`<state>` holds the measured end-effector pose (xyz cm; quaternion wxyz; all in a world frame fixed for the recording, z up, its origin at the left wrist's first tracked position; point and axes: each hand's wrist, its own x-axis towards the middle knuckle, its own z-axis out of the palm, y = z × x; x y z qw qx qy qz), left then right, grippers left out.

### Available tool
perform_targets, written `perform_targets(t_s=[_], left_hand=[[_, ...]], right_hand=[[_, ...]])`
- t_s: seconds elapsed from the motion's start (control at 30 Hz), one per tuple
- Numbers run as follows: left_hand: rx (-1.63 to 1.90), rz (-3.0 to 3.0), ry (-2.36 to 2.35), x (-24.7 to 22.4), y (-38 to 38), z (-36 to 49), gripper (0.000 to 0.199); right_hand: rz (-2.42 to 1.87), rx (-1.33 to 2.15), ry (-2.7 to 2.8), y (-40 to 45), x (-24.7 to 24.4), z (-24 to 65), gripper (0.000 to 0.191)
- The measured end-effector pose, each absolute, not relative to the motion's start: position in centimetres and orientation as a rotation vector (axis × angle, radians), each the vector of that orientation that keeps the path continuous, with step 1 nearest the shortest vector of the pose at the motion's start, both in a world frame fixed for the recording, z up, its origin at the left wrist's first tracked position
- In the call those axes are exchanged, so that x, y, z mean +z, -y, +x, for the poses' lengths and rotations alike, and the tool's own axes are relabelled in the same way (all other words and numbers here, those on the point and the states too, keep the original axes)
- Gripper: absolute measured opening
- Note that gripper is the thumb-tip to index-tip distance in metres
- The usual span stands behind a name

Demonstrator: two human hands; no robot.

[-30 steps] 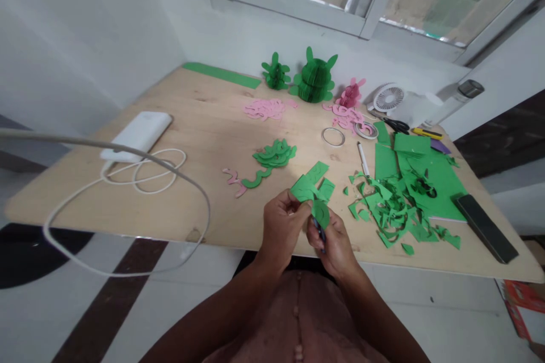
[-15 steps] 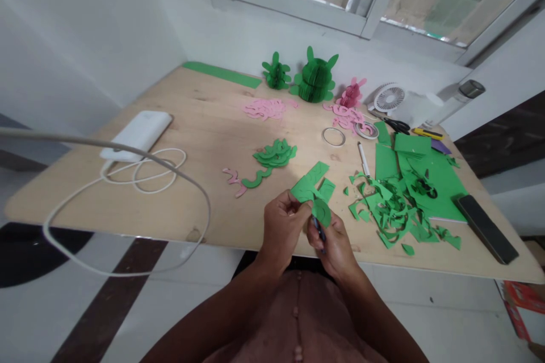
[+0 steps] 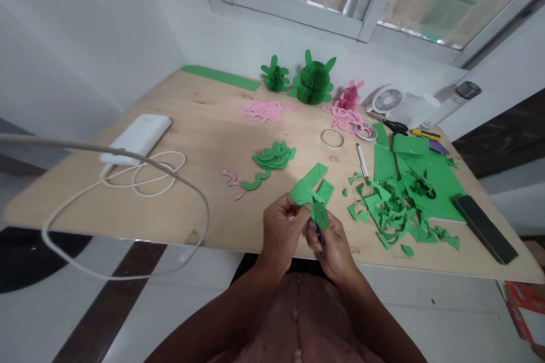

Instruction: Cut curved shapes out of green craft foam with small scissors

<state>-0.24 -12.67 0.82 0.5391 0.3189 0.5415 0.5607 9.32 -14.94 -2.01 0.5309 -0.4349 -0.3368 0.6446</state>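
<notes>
Near the table's front edge, my left hand (image 3: 284, 227) pinches a small green paper piece (image 3: 320, 216) that has a curved outline on it. My right hand (image 3: 330, 241) is closed around dark-handled scissors (image 3: 319, 231), whose blades are mostly hidden by the paper. Just beyond my hands lie flat green paper strips (image 3: 313, 181). To the left of them are a pile of cut green curved shapes (image 3: 275, 155) and some pink pieces (image 3: 232, 178). Green scraps (image 3: 392, 210) are heaped to the right.
A white power bank (image 3: 136, 139) with a looping cable sits at left. Green and pink paper figures (image 3: 314, 82), a small fan (image 3: 386, 99) and a bottle stand at the back. A marker (image 3: 362, 160), tape rings and a dark phone-like object (image 3: 485, 229) are at right.
The green piece between my hands has turned and dipped slightly. The view has shifted a little; both hands keep their hold.
</notes>
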Motion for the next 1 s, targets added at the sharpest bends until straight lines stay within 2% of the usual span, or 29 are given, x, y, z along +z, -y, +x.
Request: perform_targets(t_s=[0.8,1.0], left_hand=[[1.347,0.704,-1.235,1.3,13.0,-0.1,0.008],[1.350,0.666,-1.218,1.6,13.1,-0.1,0.013]], right_hand=[[-1.015,1.515,0.790,15.2,-2.1,9.2,0.035],[-1.004,1.511,0.774,15.2,-2.2,9.0,0.036]])
